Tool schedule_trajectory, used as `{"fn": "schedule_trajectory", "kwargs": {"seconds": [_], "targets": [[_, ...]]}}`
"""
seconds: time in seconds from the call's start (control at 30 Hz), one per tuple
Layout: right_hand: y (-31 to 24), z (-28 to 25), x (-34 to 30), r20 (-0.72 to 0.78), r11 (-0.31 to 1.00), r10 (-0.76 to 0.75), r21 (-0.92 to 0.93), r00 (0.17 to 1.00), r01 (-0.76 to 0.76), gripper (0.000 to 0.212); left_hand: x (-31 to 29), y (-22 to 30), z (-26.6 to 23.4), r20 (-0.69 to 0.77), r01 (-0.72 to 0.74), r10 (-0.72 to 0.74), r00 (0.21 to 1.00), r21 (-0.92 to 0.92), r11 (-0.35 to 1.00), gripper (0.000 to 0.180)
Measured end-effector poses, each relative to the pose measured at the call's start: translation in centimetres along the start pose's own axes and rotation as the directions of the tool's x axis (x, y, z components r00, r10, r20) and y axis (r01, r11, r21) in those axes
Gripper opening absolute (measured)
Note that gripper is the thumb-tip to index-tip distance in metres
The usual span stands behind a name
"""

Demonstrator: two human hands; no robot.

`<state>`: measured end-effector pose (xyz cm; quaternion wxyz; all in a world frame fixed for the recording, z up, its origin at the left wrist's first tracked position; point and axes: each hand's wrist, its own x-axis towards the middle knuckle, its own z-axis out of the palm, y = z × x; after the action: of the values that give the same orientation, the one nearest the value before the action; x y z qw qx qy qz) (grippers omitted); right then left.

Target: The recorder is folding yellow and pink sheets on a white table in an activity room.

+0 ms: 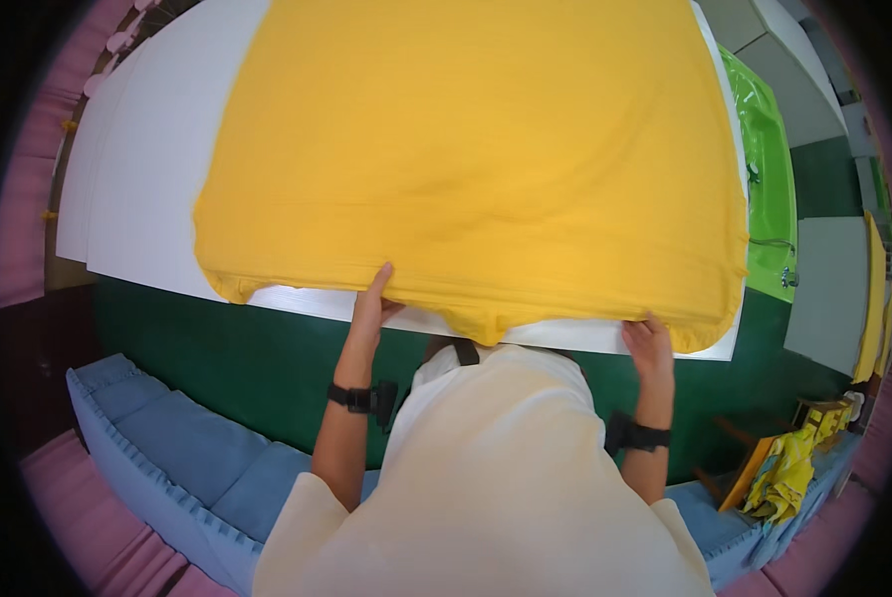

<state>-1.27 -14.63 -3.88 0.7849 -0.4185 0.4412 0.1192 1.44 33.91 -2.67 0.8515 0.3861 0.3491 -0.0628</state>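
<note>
A yellow fitted sheet (466, 139) with gathered, elastic-looking corners is spread over a flat form on a white table (157, 149). A few soft wrinkles run across its right half. At the near edge, left of my body, my left hand (371, 306) grips the hem, thumb on top and fingers partly hidden beneath. Farther right, my right hand (650, 348) is closed on the same hem close to the near right corner, its fingertips partly covered by cloth. Between the hands, a bunched piece of the hem hangs over the table edge.
A light green tub (770, 189) with a tap and hose stands beyond the table's right side. Behind me is a blue sofa (197, 438), with a wooden chair (747, 476) and yellow patterned cloth (782, 473) at its right end. Pink curtains (33, 189) hang at left.
</note>
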Motion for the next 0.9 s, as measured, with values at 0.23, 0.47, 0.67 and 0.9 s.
{"fn": "schedule_trajectory", "kwargs": {"seconds": [0.23, 0.47, 0.67, 0.9], "targets": [[-6.6, -4.9, -2.1, -0.441, 0.779, -0.593, -0.526, 0.674, 0.340, 0.056, -5.0, 1.7, -1.2, -0.087, 0.239, -0.261, 0.961, 0.736, 0.634, 0.039], [-8.6, -5.8, 2.0, -0.390, 0.974, -0.079, 0.167, 0.917, 0.155, 0.063, -6.2, -0.1, 0.7, 0.230, 0.449, -0.551, 0.802, 0.376, 0.811, 0.033], [-8.2, -3.2, 1.8, -0.173, 0.852, -0.181, 0.465, 0.968, 0.243, 0.040, -6.2, -2.5, 3.5, 0.214, 0.385, -0.399, 0.892, 0.104, 0.917, 0.042], [-7.7, -4.5, 2.0, -0.112, 0.783, -0.349, 0.511, 0.930, 0.355, 0.036, -4.0, -5.7, 6.3, -0.100, 0.235, -0.260, 0.960, -0.210, 0.949, 0.029]]}}
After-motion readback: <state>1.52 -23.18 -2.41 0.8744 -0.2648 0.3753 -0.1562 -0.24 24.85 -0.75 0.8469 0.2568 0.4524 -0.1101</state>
